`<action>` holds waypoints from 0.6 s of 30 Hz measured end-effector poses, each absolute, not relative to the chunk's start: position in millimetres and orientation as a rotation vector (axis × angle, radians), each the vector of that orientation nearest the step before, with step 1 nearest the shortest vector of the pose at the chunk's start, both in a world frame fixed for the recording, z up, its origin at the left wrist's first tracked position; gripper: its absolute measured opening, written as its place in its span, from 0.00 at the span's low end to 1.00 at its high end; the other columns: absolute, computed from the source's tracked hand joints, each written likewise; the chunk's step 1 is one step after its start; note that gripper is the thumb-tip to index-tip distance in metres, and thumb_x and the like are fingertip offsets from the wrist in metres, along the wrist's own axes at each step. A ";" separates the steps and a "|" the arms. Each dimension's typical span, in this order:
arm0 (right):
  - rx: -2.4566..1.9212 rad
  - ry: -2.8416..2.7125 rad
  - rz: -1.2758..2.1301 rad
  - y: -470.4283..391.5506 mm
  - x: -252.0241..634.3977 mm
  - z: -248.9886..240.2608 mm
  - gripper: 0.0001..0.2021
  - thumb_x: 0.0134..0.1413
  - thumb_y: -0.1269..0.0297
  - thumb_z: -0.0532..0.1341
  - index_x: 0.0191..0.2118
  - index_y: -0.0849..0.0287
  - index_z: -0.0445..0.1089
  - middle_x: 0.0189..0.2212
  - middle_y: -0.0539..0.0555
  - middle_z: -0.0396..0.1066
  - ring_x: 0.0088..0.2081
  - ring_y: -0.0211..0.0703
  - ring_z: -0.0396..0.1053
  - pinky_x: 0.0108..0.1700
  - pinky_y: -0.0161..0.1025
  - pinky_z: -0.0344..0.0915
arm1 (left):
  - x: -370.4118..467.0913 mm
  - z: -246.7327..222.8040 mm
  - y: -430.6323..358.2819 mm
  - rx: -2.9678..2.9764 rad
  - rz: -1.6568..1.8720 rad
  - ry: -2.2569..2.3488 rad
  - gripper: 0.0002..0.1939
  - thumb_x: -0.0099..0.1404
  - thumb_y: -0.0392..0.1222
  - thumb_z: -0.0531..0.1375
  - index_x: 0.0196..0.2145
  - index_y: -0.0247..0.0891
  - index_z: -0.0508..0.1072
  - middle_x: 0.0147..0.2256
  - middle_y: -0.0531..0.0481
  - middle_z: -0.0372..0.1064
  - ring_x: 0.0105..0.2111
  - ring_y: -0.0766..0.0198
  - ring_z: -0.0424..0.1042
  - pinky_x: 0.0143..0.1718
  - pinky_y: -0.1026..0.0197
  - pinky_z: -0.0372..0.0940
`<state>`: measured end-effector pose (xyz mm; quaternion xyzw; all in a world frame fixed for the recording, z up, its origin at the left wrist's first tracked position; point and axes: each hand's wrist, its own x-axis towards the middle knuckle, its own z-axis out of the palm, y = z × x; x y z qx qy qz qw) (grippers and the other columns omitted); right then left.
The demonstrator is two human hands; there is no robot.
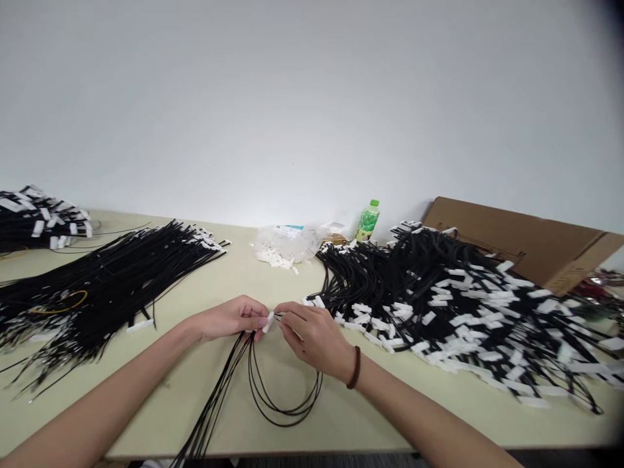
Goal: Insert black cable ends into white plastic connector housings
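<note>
Near the front of the table, my left hand (237,318) pinches a small white connector (268,322) between thumb and fingers. Several thin black cables (221,383) hang below that hand and run past the table's front edge. My right hand (312,335) is close beside it, its fingertips closed on black cable ends at the connector's right side. From there cables curve down in a loop (287,416) over the tabletop. Whether the cable ends are inside the connector is hidden by my fingers.
A large pile of black cables with white connectors (468,312) covers the right side, before a cardboard box (517,234). More black cable bundles (112,279) lie left. At the back are a clear plastic bag of white pieces (287,244) and a green-capped bottle (368,221).
</note>
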<state>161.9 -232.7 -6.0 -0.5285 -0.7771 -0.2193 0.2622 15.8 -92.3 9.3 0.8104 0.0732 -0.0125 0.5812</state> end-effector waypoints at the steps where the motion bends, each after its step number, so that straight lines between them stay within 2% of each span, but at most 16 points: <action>1: -1.433 -2.096 -0.582 -233.2 161.9 -5.7 0.04 0.55 0.71 0.49 0.32 0.60 0.60 0.41 0.49 0.67 0.33 0.31 0.66 0.33 0.31 0.58 | 16.1 9.9 -93.4 1.893 -0.022 0.175 0.17 0.57 0.51 0.55 0.25 0.31 0.65 0.22 0.51 0.62 0.22 0.70 0.58 0.24 0.67 0.53; 18: -1.401 -2.114 -0.487 -232.0 160.3 -2.4 0.04 0.56 0.71 0.47 0.35 0.61 0.58 0.39 0.50 0.66 0.34 0.32 0.65 0.32 0.30 0.57 | 18.1 5.4 -98.8 1.849 -0.017 0.148 0.16 0.58 0.50 0.55 0.27 0.30 0.66 0.21 0.51 0.63 0.21 0.70 0.60 0.23 0.67 0.54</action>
